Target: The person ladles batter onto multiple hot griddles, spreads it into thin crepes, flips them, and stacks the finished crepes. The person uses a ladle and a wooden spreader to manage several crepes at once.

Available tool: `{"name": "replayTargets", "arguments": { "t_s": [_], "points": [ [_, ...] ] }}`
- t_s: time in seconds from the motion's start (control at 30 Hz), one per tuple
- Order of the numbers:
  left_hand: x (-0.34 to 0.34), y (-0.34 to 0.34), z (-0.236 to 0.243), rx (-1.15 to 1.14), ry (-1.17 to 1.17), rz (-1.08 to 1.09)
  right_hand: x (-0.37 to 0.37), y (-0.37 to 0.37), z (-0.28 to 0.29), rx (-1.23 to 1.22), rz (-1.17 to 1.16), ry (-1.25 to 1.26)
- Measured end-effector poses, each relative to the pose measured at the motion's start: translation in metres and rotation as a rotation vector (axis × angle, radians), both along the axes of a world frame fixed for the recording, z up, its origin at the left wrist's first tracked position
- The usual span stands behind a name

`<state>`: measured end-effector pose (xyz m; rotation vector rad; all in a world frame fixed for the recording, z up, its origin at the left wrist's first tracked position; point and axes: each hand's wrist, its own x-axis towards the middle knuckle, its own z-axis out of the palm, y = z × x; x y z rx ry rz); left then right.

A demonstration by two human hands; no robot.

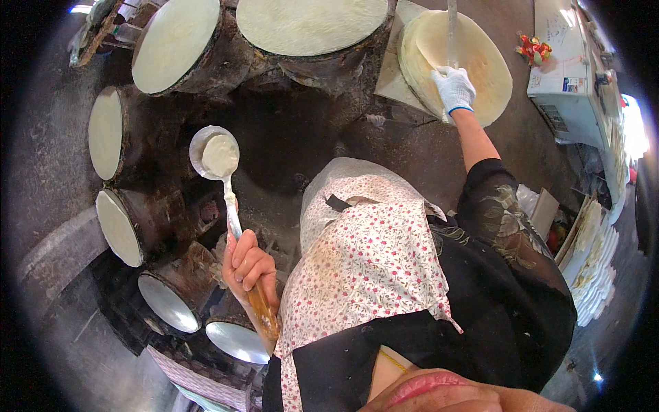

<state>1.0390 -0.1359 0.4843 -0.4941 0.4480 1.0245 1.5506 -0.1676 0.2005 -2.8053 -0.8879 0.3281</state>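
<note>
My bare left hand (252, 264) is closed around the wooden handle of a metal ladle (233, 214). Pale batter (221, 155) sits in the ladle's round bowl, and some coats its neck. At the upper right my right hand (454, 90), in a white knit glove with a blue cuff, grips a long, narrow grey blade-like tool (452, 41); its far end leaves the picture. The glove is over a stack of thin round pancakes (489, 79), and one sheet's edge looks lifted beside it. A pale square board (395, 79) lies under the stack.
Round griddles on dark stands curve around the left and top. Pale pancakes cover several, including one griddle (175, 44) at upper left. Two bare griddles (168, 302) (237, 341) shine at lower left. A white box (557, 75) stands right, near layered white sheets (594, 275).
</note>
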Motion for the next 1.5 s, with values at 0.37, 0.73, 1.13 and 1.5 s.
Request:
{"name": "replayTargets", "arguments": {
  "t_s": [0.37,0.73,1.13,1.5],
  "points": [
    [-0.001,-0.001,-0.01,0.066,-0.028,0.018,0.125,0.001,0.232,0.183,0.453,-0.356],
    [0.029,-0.055,-0.008,0.13,-0.003,0.144,0.012,0.18,0.326,0.267,1.181,-0.405],
    [-0.087,-0.193,0.015,0.285,0.02,1.148,-0.442,0.26,0.413,0.562,1.936,0.184],
    [-0.168,-0.264,0.023,0.393,0.125,1.56,-0.775,0.268,0.441,0.256,1.738,1.163]
  ]
}}
